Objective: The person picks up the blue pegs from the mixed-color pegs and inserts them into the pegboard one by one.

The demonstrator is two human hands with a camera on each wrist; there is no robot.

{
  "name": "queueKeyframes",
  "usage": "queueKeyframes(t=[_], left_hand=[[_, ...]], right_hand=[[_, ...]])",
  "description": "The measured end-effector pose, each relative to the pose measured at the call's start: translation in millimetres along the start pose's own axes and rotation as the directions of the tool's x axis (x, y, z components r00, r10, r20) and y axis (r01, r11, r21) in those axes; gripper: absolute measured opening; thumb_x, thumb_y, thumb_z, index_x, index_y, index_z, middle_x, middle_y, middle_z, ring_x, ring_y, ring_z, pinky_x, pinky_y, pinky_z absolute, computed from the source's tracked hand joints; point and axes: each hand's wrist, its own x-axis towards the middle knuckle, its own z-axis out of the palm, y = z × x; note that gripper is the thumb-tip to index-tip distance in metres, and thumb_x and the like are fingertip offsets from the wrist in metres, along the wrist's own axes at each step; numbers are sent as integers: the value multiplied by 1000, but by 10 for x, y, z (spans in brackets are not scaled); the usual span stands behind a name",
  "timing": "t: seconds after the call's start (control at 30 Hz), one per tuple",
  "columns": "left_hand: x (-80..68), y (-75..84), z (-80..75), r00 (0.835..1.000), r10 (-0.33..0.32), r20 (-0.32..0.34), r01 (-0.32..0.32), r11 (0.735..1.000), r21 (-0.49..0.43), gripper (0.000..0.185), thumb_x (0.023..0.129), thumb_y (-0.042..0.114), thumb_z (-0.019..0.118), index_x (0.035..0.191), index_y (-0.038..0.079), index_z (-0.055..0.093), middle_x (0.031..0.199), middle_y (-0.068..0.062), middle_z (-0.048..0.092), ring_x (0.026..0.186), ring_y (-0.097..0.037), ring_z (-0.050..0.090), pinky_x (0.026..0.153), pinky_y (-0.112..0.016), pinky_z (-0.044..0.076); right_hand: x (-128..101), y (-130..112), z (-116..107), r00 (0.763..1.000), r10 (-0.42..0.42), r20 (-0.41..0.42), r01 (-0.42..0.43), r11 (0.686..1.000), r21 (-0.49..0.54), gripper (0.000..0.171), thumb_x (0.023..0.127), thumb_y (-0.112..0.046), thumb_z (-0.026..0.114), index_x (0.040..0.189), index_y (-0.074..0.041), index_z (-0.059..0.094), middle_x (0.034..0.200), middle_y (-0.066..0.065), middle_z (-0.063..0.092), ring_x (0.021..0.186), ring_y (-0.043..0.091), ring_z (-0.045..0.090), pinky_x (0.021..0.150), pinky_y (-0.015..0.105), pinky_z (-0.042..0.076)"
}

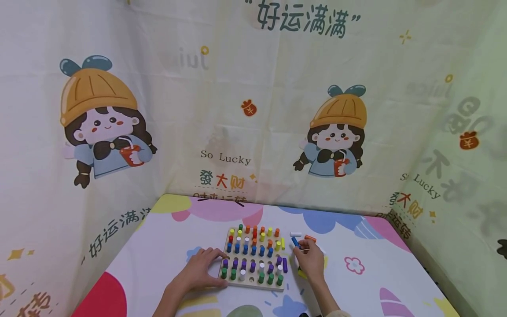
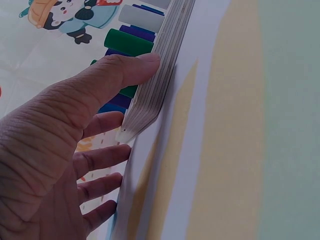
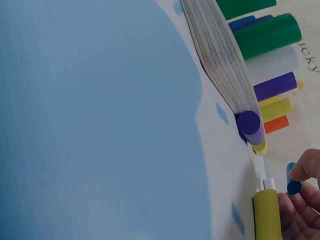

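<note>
A printed curtain with cartoon girls walls the scene on the far, left and right sides, close around the tabletop, whose patterned cover shows open room to the right of the work and at the near left. The tabletop's near edge is cut off by the frame.

The wooden peg board lies flat in the middle of the tabletop, most holes filled with upright coloured pegs; one hole in the near row looks bare. In the wrist views only its layered edge and the sides of a few pegs show.

The left hand rests flat on the tabletop at the board's left near corner, fingers spread and straight, the thumb pressed against the board's edge. The wrist is cut off at the near edge.

The right hand sits just right of the board, its fingers curled and pinching a blue peg near its end. How many fingers meet the peg is hard to tell; in the right wrist view only fingertips show at the frame corner.

Loose pegs lie around that hand: a white peg and an orange peg on the far side, a yellow peg partly hidden by the hand, a purple peg against the board's edge.
</note>
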Motion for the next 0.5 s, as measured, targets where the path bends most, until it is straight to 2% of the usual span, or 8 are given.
queueKeyframes(t=[0.27,0.5], left_hand=[[-1,16,-9,1000,-12,-2,12,1000,-3,69,69,60,88,125,29,63,132,-5,62,119,-32,51,101,-67,43],[-3,23,-16,1000,0,1,0,1000,-8,70,69,60,88,125,26,63,130,-5,62,118,-31,51,101,-66,43]], right_hand=[[-70,-2,-58,1000,-21,23,19,997,75,20,88,-9,76,104,0,69,94,10,69,88,23,66,78,36,58],[-105,-2,-105,997,-27,71,19,993,117,19,88,-7,77,105,0,70,94,8,69,89,22,66,77,30,58]])
